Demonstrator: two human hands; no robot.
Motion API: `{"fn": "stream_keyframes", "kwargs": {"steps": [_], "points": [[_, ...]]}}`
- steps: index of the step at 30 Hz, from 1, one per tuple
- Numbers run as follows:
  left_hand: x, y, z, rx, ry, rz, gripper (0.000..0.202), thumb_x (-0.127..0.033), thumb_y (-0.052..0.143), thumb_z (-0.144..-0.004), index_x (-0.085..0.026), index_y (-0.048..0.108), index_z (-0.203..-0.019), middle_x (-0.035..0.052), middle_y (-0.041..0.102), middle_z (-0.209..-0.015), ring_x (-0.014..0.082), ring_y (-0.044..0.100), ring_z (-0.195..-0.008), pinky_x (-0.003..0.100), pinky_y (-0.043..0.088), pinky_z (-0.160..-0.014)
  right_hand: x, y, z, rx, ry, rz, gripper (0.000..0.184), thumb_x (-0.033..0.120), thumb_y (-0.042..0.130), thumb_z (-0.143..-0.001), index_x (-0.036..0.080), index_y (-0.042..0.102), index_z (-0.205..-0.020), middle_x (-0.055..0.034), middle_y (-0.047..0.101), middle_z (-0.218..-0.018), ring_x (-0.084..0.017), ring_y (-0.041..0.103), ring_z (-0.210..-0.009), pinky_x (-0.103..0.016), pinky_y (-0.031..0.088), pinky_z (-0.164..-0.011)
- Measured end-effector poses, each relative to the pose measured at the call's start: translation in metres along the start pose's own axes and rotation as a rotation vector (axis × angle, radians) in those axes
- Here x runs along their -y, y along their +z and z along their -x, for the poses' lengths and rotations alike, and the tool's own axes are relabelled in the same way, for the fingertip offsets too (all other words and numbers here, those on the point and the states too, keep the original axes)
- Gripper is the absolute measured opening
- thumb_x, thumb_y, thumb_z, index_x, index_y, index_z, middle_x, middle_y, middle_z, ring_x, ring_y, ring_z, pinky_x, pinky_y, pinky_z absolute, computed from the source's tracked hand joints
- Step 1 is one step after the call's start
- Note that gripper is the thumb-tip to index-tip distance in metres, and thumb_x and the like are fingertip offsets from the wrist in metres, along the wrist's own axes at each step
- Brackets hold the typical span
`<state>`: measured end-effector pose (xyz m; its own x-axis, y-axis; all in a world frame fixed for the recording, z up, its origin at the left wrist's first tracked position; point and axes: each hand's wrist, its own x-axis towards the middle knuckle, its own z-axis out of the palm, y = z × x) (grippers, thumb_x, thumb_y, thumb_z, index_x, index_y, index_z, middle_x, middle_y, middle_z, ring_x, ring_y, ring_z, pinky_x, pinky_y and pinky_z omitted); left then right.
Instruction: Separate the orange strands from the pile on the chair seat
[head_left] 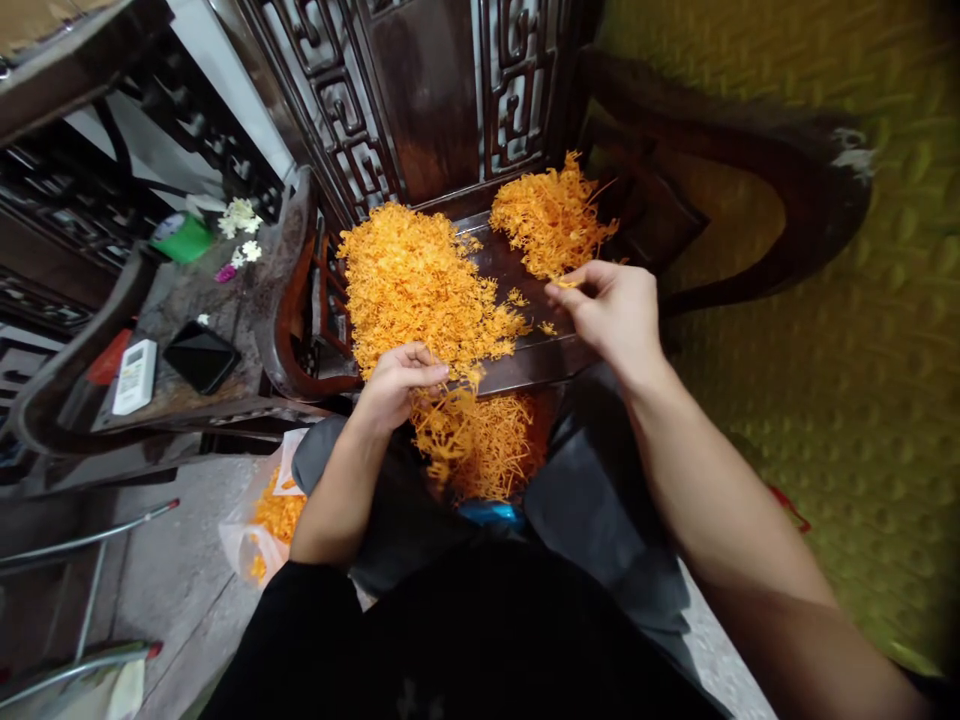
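A large heap of small orange, thin-stemmed, flower-like sprigs point(420, 285) covers the left and middle of the dark wooden chair seat point(525, 362). A smaller, stringier orange pile point(551, 215) lies on the seat's right side. At the large heap's front edge, my left hand point(397, 385) is closed on a bunch of orange sprigs point(444, 430) that hangs below the fingers. Thumb and fingers of my right hand point(619, 310) pinch a small orange sprig point(566, 283) at the near edge of the smaller pile. Between my knees, more orange stems point(499, 450) fill a container, mostly hidden.
On the side table to the left are a black phone point(201, 357), a white remote control point(135, 377), a green tape roll point(181, 237) and white flowers point(240, 218). A plastic bag of orange pieces point(277, 510) stands on the floor. The chair's curved armrest point(817, 190) juts out right.
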<state>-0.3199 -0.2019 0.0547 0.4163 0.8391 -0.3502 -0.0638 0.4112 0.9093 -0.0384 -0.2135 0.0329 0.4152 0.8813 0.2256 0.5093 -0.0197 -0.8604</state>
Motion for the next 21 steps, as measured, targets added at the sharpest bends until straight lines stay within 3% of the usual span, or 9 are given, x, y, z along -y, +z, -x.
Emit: {"fn": "stream_keyframes", "kwargs": {"steps": [3,7,11,13,16,19,21], "points": [[0.002,0.000,-0.005,-0.014,-0.019,0.117,0.041,-0.030,0.096,-0.058,-0.016,0.062,-0.076,-0.0017,0.065,-0.065,0.0076,0.059,-0.053,0.018,0.044,-0.045,-0.023,0.011,-0.010,0.066,-0.056,0.157,0.013,0.024,0.076,-0.083,0.016,0.081,-0.091,-0.0079,0.076,-0.084,-0.023,0.068,-0.080,-0.039,0.053,-0.085],[0.007,0.003,-0.012,0.011,-0.028,0.203,0.038,-0.027,0.094,-0.066,-0.015,0.064,-0.087,0.0022,0.071,-0.084,0.0123,0.071,-0.076,0.022,0.059,-0.066,-0.039,0.048,-0.013,0.261,-0.075,0.253,0.036,0.015,0.071,-0.082,0.013,0.080,-0.117,-0.0146,0.076,-0.110,-0.031,0.071,-0.104,-0.045,0.052,-0.103],[0.005,0.001,-0.014,0.048,-0.023,0.220,0.030,-0.018,0.087,-0.071,-0.015,0.067,-0.093,0.0050,0.074,-0.100,0.0143,0.073,-0.091,0.028,0.061,-0.082,-0.034,0.059,-0.016,0.362,-0.095,0.254,0.072,0.008,0.075,-0.076,0.012,0.062,-0.147,-0.0188,0.070,-0.132,-0.035,0.066,-0.122,-0.048,0.048,-0.113],[0.004,0.000,-0.014,0.071,-0.019,0.214,0.026,-0.015,0.084,-0.073,-0.015,0.068,-0.093,0.0053,0.073,-0.101,0.0140,0.072,-0.091,0.027,0.061,-0.081,-0.023,0.052,-0.013,0.307,-0.160,0.185,0.067,0.012,0.072,-0.083,0.011,0.059,-0.149,-0.0194,0.064,-0.142,-0.034,0.061,-0.131,-0.048,0.043,-0.119],[0.003,0.001,-0.013,0.102,-0.011,0.205,0.021,-0.014,0.081,-0.076,-0.015,0.067,-0.091,0.0051,0.072,-0.097,0.0129,0.070,-0.085,0.024,0.058,-0.070,-0.002,0.043,0.004,0.251,-0.131,-0.060,0.044,0.031,0.066,-0.095,0.015,0.069,-0.136,-0.0149,0.071,-0.130,-0.029,0.067,-0.118,-0.047,0.050,-0.109],[0.002,0.005,-0.012,0.108,-0.001,0.190,0.021,-0.016,0.081,-0.074,-0.015,0.065,-0.088,0.0048,0.071,-0.092,0.0123,0.069,-0.079,0.022,0.054,-0.064,0.013,0.045,0.026,0.439,-0.033,-0.292,0.034,0.043,0.073,-0.090,0.020,0.078,-0.116,-0.0071,0.076,-0.096,-0.021,0.068,-0.083,-0.040,0.056,-0.084],[0.002,0.008,-0.010,0.095,0.008,0.152,0.022,-0.018,0.082,-0.072,-0.015,0.063,-0.083,0.0041,0.071,-0.083,0.0107,0.065,-0.070,0.021,0.051,-0.059,0.015,0.049,0.034,0.444,-0.016,-0.338,0.022,0.040,0.075,-0.088,0.020,0.080,-0.096,-0.0041,0.073,-0.081,-0.018,0.063,-0.072,-0.036,0.052,-0.075]]}}
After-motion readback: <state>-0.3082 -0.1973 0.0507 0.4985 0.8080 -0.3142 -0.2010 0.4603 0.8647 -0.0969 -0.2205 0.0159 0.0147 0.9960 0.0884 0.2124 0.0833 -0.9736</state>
